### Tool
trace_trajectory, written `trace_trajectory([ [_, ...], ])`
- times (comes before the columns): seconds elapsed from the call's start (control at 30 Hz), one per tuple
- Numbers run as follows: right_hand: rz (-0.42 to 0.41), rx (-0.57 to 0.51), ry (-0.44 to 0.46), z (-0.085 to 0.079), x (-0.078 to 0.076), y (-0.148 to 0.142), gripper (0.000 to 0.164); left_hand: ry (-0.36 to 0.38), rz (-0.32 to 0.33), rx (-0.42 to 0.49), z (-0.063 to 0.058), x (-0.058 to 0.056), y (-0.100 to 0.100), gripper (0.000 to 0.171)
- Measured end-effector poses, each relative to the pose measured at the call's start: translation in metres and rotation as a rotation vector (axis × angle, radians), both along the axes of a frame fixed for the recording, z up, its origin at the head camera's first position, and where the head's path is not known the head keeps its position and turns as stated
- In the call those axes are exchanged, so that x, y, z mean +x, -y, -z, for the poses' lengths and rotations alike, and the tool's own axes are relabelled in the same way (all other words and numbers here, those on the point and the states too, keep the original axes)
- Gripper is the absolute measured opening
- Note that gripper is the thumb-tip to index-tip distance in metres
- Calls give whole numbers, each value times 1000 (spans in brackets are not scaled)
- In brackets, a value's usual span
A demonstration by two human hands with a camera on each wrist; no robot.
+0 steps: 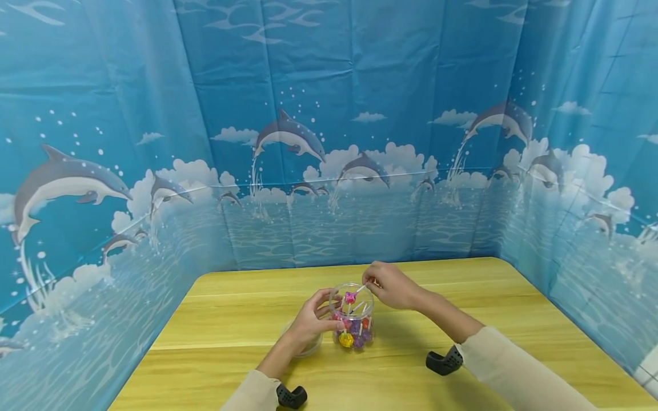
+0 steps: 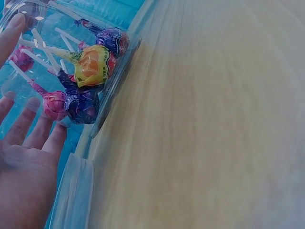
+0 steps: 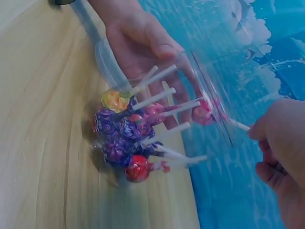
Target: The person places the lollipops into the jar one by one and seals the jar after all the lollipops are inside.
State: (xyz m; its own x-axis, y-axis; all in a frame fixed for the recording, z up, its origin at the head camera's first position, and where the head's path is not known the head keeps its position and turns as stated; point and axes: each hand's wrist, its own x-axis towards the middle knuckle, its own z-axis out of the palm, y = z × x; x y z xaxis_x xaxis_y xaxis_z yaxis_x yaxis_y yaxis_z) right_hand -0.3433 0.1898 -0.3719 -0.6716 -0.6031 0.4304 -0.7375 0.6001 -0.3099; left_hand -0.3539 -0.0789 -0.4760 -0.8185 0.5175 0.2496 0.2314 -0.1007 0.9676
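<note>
A clear plastic jar [image 1: 371,305] of wrapped lollipops stands on the table. My left hand [image 1: 307,321] holds its side, thumb in front and fingers behind. With thumb and fingertips, my right hand [image 1: 392,285] pinches the white stick of a pink lollipop [image 1: 350,297] at the jar's mouth. Its head lies just inside the rim in the right wrist view. Below it are a yellow lollipop [image 3: 116,101], a red lollipop [image 3: 137,168] and several purple ones, many sticks pointing up. The left wrist view shows the left fingertips against the jar wall.
A clear round lid [image 1: 310,350] lies on the yellow wood-grain table [image 1: 221,319], left of the jar and partly under the left wrist. Black wrist mounts [image 1: 444,361] sit at both sleeves. A blue dolphin-print curtain [image 1: 319,228] surrounds the table's back and sides.
</note>
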Motion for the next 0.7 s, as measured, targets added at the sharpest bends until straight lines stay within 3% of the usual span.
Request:
trace_trajectory([
  [0.33,-64,132,-44,5,-6,23,12,-20,5,-10,2,0,-1,72],
  [0.7,-49,151,5,4,-6,33,12,7,5,-8,-1,0,2,75],
])
